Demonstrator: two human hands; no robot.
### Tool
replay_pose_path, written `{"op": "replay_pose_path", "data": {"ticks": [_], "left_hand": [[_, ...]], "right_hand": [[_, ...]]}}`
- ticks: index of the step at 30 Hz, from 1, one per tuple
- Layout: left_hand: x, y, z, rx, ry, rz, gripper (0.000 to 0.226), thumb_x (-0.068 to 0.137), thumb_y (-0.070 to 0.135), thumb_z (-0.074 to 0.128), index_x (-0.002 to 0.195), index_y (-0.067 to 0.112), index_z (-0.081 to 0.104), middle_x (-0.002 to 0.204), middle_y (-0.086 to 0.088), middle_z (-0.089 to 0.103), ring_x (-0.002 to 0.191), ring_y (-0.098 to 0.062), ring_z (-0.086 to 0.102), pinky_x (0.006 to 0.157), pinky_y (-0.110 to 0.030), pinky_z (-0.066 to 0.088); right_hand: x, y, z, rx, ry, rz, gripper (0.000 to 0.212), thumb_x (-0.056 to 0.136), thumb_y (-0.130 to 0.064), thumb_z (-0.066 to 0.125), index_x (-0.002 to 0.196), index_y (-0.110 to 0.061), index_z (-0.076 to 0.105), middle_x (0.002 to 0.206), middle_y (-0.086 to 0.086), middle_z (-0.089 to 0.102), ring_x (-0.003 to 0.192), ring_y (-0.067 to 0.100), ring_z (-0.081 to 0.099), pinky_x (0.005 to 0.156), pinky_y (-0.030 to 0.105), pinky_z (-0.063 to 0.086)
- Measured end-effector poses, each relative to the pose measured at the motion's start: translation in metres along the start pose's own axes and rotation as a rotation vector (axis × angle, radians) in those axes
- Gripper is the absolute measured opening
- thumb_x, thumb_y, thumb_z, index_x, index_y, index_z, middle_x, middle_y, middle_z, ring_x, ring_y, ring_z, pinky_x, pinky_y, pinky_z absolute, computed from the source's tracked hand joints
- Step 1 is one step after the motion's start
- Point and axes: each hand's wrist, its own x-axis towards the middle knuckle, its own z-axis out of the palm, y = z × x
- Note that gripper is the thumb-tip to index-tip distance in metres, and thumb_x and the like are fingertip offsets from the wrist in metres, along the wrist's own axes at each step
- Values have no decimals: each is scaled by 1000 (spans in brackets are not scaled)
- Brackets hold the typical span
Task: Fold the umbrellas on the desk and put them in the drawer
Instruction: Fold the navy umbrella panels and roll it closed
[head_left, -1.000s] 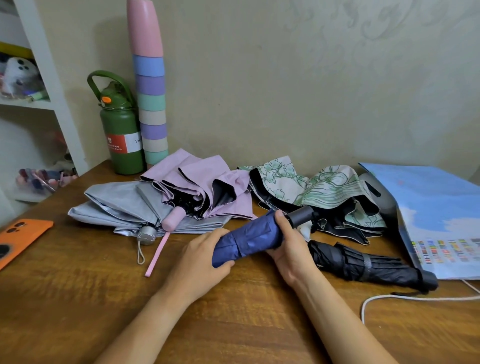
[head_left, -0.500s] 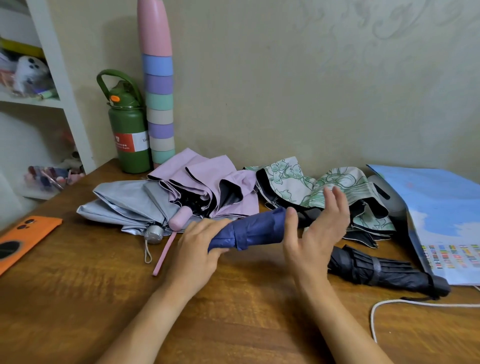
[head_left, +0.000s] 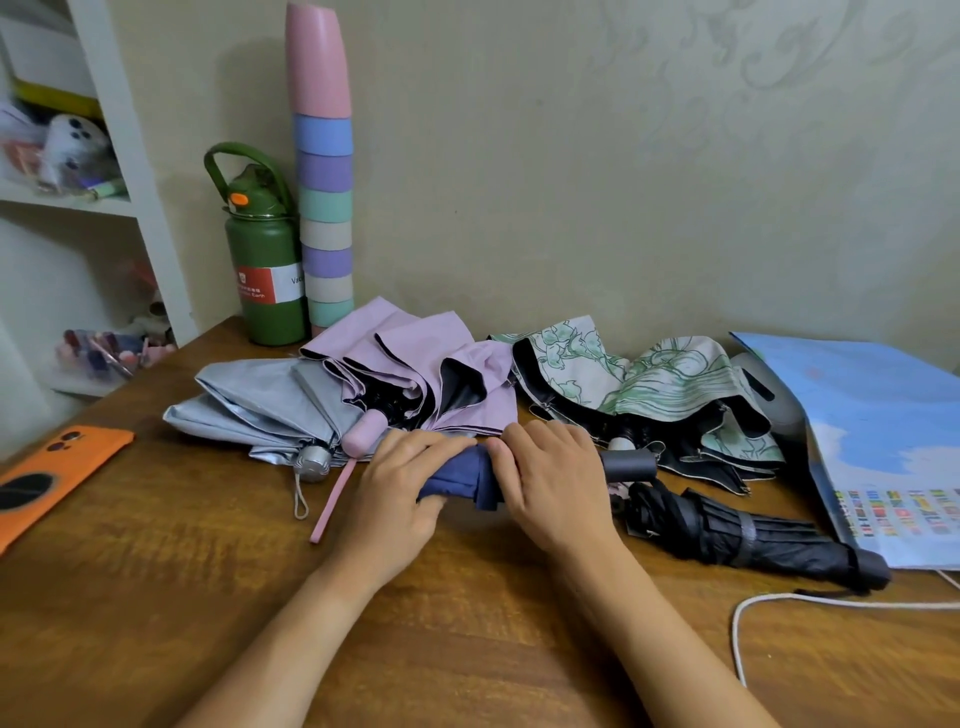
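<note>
Both my hands are on the navy umbrella (head_left: 460, 475), which lies across the counter (head_left: 156, 597) in front of me, dark grey handle (head_left: 628, 464) pointing right. My left hand (head_left: 400, 493) has its grip curled over the canopy end; my right hand (head_left: 550, 483) has its grip wrapped over the middle, fingers bent round the rolled fabric. I judge this as the rolling-tight step.

Risks noted:
- The pleats look bunched, with a loose lower edge showing between my hands. If either grip slackens, the roll may spring open.
- I cannot see a closing strap on this umbrella; if it sits under my palm, I may fumble for it.
- The pink umbrella (head_left: 415, 364) lies just behind my left knuckles, its pink strap (head_left: 332, 501) trailing beside that hand. The strap could snag and drag.
- The black umbrella (head_left: 737, 525) sits just beside my right hand, already rolled and banded; a careless lift could knock it toward the white cable (head_left: 769, 603).

Condition of the navy umbrella: collapsed short, fabric matte, roughly cylindrical, not yet fastened.

Still unfolded: the grey umbrella (head_left: 260, 400), the pink one, and the green-print umbrella (head_left: 649, 379). No drawer is in view.
</note>
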Motion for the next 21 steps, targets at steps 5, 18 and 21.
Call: {"op": "replay_pose_path", "data": {"ticks": [5, 18, 21], "left_hand": [[1, 5, 10, -53, -8, 17, 63, 83, 1, 78, 139, 25, 62, 129, 9, 60, 122, -12, 51, 105, -31, 45], [5, 99, 79, -254, -347, 20, 66, 79, 21, 81, 138, 30, 54, 129, 13, 52, 122, -2, 47, 107, -20, 38], [2, 114, 99, -202, -384, 64, 64, 85, 29, 77, 143, 27, 50, 137, 11, 45, 129, -4, 38, 114, -20, 28]], "right_hand": [[4, 8, -13, -64, -58, -11, 39, 103, -42, 37, 72, -22, 49, 67, -1, 55, 67, 29, 54, 67, 40, 38], [-83, 107, -70, -144, -148, 77, 34, 99, -39, 40, 70, -23, 49, 63, -2, 55, 63, 27, 57, 65, 39, 40], [-97, 126, -80, -186, -98, 141, 31, 97, -35, 42, 70, -20, 48, 63, 0, 54, 64, 27, 55, 66, 41, 41]]}}
